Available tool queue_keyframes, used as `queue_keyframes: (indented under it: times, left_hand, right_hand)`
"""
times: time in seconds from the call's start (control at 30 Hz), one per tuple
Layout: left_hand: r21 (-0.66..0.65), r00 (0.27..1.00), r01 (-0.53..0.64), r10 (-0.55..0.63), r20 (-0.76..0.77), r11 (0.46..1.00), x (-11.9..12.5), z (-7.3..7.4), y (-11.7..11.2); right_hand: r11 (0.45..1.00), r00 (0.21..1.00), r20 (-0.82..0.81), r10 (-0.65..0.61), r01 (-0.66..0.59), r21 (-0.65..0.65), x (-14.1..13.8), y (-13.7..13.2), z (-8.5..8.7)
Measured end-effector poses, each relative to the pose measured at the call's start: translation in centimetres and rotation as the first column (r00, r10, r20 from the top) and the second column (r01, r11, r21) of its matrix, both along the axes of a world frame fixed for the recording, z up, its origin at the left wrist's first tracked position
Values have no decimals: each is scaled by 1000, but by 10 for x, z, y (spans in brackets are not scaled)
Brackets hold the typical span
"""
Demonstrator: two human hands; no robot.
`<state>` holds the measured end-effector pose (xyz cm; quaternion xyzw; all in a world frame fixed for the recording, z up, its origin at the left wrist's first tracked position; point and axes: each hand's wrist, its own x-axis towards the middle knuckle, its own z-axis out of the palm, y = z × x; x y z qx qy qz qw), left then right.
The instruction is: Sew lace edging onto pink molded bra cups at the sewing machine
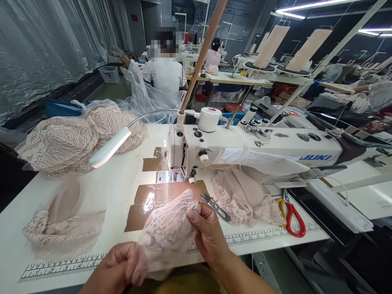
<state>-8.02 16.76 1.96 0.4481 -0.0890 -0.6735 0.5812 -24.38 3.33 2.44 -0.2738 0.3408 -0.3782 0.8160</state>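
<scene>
Both hands hold a piece of pale pink lace fabric [167, 228] over the front edge of the sewing table [119, 208]. My left hand [124, 261] has its fingers closed on the lower left part of the lace. With thumb and fingers, my right hand [208, 228] pinches its upper right edge. Just beyond the lace stands a white sewing machine [208, 143], its needle area lit. Thread snips [216, 206] lie right behind my right hand. More lace pieces [241, 196] rest under the machine arm.
A stack of lace pieces [64, 143] sits at the back left, below a lamp [110, 147]. Another lace piece [65, 228] lies at the front left. Red-handled scissors [295, 220] are at the right. Thread cones [272, 45] stand behind the machine. A person in white [165, 75] sits ahead.
</scene>
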Motion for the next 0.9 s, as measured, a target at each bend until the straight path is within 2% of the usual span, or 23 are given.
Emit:
queue_keyframes:
  times: [0.1, 0.2, 0.27, 0.33, 0.43, 0.57, 0.63, 0.73, 0.83, 0.9]
  left_hand:
    - [-34, 999, 10, -8, 31, 999, 5, 2, 1]
    - [-89, 996, 25, -32, -81, 996, -6, 3, -6]
    - [-66, 988, 35, -45, -148, 997, -14, 3, -10]
    - [-9, 987, 20, -21, -158, 1000, -16, 3, -9]
    - [66, 993, -52, 59, -106, 996, -2, 2, -1]
    - [12, 964, -209, 208, -167, 978, 20, -6, 8]
    - [-35, 959, -183, 171, -227, 982, 15, -11, 9]
    - [-150, 976, -22, -11, -217, 988, -10, -16, 4]
    - [-128, 995, 33, -45, -93, 991, -33, -18, -6]
    - [-92, 998, 46, -51, -48, 995, -38, -18, -11]
  right_hand:
    - [989, 990, 24, 142, -141, -53, 4, 3, 6]
    - [951, 955, -15, 297, -297, -89, 9, 13, 6]
    - [940, 943, -30, 332, -333, -73, 10, 17, 4]
    - [954, 955, -20, 296, -296, -36, 8, 18, 3]
    - [979, 979, -6, 203, -203, 24, 1, 11, 5]
    - [997, 998, 21, 59, -60, 56, -3, 2, 8]
    - [997, 997, 31, 65, -66, 28, 1, 3, 8]
    - [976, 980, -6, 198, -198, -94, 12, 13, 4]
    - [938, 963, -91, 252, -266, -222, 22, 21, -1]
    - [957, 973, -80, 218, -229, -177, 24, 21, -2]
